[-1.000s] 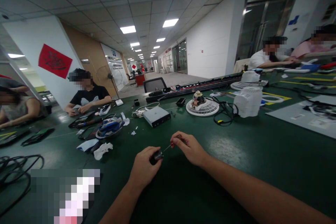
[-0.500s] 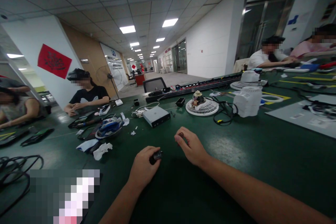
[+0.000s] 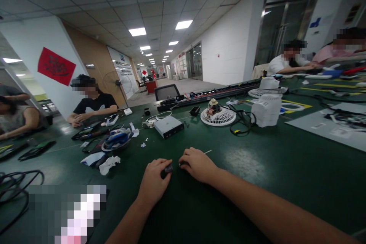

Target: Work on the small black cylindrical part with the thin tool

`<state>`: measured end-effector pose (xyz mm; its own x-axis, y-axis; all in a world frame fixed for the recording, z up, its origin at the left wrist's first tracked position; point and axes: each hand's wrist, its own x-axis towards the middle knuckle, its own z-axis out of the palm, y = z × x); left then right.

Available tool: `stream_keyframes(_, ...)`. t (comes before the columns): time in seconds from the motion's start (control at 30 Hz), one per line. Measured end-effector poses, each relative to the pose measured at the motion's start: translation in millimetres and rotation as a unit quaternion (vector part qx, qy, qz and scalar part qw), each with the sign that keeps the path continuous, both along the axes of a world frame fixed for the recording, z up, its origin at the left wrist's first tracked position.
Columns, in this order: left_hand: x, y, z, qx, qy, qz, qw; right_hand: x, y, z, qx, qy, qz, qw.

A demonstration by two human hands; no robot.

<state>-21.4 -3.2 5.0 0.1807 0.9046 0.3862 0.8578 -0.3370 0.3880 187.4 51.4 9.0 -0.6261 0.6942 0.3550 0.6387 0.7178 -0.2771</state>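
Observation:
My left hand (image 3: 153, 183) rests on the green table (image 3: 257, 175), fingers curled round a small black cylindrical piece (image 3: 167, 169). My right hand (image 3: 197, 164) lies just right of it, knuckles up and fingers closed, almost touching the black piece. A thin pale rod (image 3: 207, 152) sticks out from behind the right hand's fingers; whether the hand grips it is hidden. Both forearms reach in from the bottom edge.
Beyond my hands lie a grey drive box (image 3: 168, 126), a white fan grille with a motor (image 3: 217, 116), a white fan housing (image 3: 266, 110), black cables (image 3: 241, 124), a blue-and-white device (image 3: 117, 139) and crumpled tissue (image 3: 110, 164). Other people sit at the left and far right.
My right hand first pulled away from the black piece, then dropped back down beside my left hand. The thin rod now shows on the right hand's far side. The view shifted slightly.

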Motion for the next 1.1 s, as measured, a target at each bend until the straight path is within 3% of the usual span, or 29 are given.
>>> stream_keyframes(0.4, 4.3, -5.0, 1.2, 0.024, -0.062, -0.068, 0.995, 8.0, -6.6, 6.4, -0.076, 0.151, 0.033, 0.985)
stream_keyframes(0.63, 7.1, -8.8, 2.1, 0.063, -0.075, -0.112, 0.989, 4.0, -6.9, 4.6, -0.024, 0.19, 0.13, 0.973)
stream_keyframes(0.77, 8.2, -10.1, 1.7, 0.078, -0.074, -0.133, 0.985, 5.5, -4.2, 3.6, -0.02, 0.205, 0.094, 0.974)
stream_keyframes(1.1, 10.2, -13.6, 3.5, 0.048, -0.073, -0.176, 0.981, 13.1, -2.3, 13.0, -0.044, 0.118, 0.025, 0.992)
